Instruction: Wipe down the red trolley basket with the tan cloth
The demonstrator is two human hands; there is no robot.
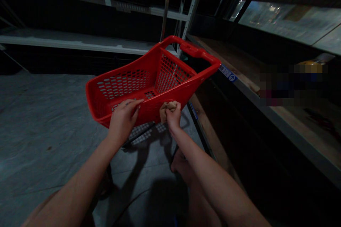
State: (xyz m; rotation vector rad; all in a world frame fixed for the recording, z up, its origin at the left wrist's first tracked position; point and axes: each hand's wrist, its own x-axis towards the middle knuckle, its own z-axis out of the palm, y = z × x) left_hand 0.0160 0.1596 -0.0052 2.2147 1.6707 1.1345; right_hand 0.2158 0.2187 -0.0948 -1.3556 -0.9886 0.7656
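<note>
A red plastic shopping cart with perforated walls stands on the floor in front of me. My left hand grips its near rim, fingers over the edge and the thumb on the outer side. A crumpled brown cloth is bunched in my right hand, which is closed around it. That hand presses the cloth against, or holds it just off, the cart's near outer wall; I cannot tell which. The red handle lies at the cart's far right end. No goods show inside the basket.
Low metal shelving runs along the back, with an upright post behind the handle. A wooden-topped shelf with blue labels borders the cart on the right. Grey floor extends to the left. My legs and feet are below.
</note>
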